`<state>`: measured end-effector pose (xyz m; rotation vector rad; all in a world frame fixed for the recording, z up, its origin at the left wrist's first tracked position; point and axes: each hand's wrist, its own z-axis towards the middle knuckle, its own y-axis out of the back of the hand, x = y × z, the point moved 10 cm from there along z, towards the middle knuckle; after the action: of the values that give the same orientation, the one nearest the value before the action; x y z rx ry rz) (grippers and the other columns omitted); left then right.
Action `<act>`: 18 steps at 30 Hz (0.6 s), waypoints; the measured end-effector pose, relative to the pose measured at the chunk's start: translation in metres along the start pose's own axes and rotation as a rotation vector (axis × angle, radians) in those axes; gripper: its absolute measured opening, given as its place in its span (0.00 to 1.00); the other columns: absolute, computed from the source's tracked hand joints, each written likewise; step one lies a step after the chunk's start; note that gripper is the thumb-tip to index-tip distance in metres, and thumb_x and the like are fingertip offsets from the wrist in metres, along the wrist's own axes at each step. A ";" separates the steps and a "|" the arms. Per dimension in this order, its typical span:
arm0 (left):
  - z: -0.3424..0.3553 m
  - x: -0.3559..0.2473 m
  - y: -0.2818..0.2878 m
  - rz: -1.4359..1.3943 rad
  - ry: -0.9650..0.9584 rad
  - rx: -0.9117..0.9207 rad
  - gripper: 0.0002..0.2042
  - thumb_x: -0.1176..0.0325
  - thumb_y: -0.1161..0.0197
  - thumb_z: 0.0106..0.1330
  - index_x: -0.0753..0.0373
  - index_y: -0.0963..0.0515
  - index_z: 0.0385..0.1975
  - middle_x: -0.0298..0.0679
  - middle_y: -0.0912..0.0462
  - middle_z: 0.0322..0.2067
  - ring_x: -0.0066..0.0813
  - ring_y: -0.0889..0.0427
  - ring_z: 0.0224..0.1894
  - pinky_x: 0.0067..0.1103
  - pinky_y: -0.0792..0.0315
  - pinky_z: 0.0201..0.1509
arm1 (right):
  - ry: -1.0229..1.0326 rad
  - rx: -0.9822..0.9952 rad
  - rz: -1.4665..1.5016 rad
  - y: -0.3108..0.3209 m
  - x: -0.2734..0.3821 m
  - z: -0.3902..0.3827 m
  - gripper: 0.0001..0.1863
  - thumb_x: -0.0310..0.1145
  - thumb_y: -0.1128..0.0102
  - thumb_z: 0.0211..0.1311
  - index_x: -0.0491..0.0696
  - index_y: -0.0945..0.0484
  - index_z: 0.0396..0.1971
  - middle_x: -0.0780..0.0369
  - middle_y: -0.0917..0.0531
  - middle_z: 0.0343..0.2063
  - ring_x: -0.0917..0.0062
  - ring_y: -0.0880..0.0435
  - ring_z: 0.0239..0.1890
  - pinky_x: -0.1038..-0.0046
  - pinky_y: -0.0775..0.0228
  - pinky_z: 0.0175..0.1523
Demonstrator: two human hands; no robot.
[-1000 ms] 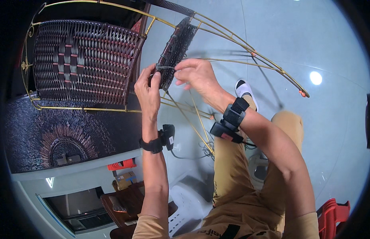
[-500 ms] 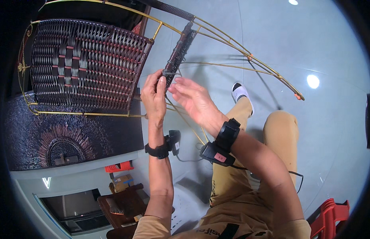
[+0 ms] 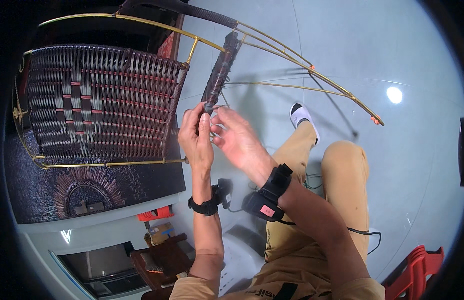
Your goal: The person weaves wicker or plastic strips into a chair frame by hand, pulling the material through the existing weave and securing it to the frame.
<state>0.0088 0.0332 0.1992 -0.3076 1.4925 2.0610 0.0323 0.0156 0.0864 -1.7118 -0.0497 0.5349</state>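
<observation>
My left hand (image 3: 197,137) grips the lower end of a narrow dark woven piece (image 3: 219,70) on a gold metal chair frame (image 3: 167,27), with its thumb up along it. Beside it, my right hand (image 3: 234,135) has its fingers curled at that end, the tips by a dark loop of strand; whatever they hold is too small to make out. A wide dark wicker panel (image 3: 117,100) with reddish bands is left of both hands. Each wrist wears a black strapped device.
Gold rods (image 3: 342,90) with orange tips reach right over the pale tiled floor (image 3: 412,165). A dark patterned panel (image 3: 37,190) is at left. Below lie a wooden chair (image 3: 147,265) and white perforated plastic (image 3: 232,272); red stools (image 3: 412,272) stand lower right. My legs are below the frame.
Both hands and the narrow woven piece's lower end sit lower in view. My right fingers left the strand, spread a little, and have come back curled at the end beside my left thumb.
</observation>
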 end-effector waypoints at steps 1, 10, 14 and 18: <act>-0.001 -0.004 0.001 0.004 0.003 -0.001 0.13 0.69 0.47 0.60 0.69 0.26 0.41 0.37 0.27 0.27 0.22 0.29 0.29 0.18 0.36 0.31 | -0.010 0.013 0.013 -0.003 -0.001 -0.002 0.09 0.36 0.40 0.55 0.53 0.25 0.36 0.72 0.24 0.25 0.85 0.25 0.29 0.83 0.34 0.30; 0.002 -0.001 0.003 0.032 -0.021 -0.004 0.13 0.68 0.47 0.61 0.69 0.26 0.41 0.38 0.28 0.26 0.24 0.29 0.29 0.19 0.35 0.32 | 0.004 0.042 0.057 -0.008 -0.006 0.006 0.08 0.38 0.41 0.55 0.55 0.26 0.34 0.73 0.25 0.23 0.87 0.27 0.26 0.84 0.35 0.28; 0.002 0.000 -0.001 0.008 -0.037 0.003 0.13 0.69 0.48 0.60 0.69 0.26 0.41 0.38 0.28 0.27 0.24 0.29 0.29 0.19 0.35 0.32 | 0.001 0.020 0.089 -0.006 -0.008 0.009 0.08 0.40 0.42 0.56 0.56 0.27 0.33 0.74 0.29 0.20 0.88 0.30 0.24 0.83 0.36 0.28; 0.002 -0.001 -0.001 0.000 0.000 0.002 0.13 0.69 0.48 0.60 0.69 0.26 0.41 0.38 0.28 0.27 0.23 0.29 0.29 0.18 0.35 0.32 | -0.046 0.060 0.126 -0.011 -0.010 0.011 0.07 0.41 0.43 0.57 0.56 0.29 0.31 0.75 0.32 0.18 0.88 0.32 0.23 0.83 0.39 0.28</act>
<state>0.0108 0.0347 0.1998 -0.3069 1.4949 2.0592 0.0224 0.0249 0.0992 -1.6516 0.0408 0.6628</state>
